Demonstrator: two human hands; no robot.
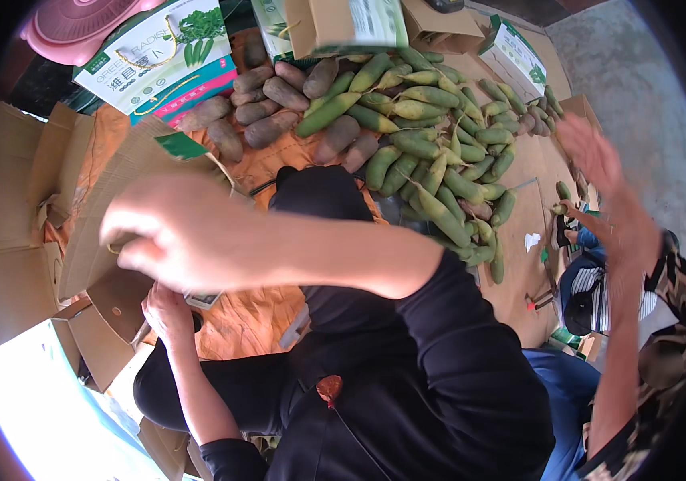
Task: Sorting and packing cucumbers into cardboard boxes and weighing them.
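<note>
My right hand [163,232] reaches across my body to the left, blurred by motion. Its fingers are curled, with a small yellowish ring-like edge at their tips; what they hold I cannot make out. Just below it, my left hand [168,317] has bent fingers beside an opened cardboard box [115,313]. My right hand partly covers these fingers, so their grip is unclear. A small grey device [203,300] lies next to my left hand. Above my right hand, a green flat piece [181,146] sits on a thin pale strip.
Ahead lie piled green radishes [439,160] and dark reddish oblong roots [267,128] on an orange cloth [255,325]. Printed gift boxes [159,60] and a pink plastic basin [78,28] stand behind. Another person's arm [619,232] extends at right, near pliers-like red-tipped handles [539,302].
</note>
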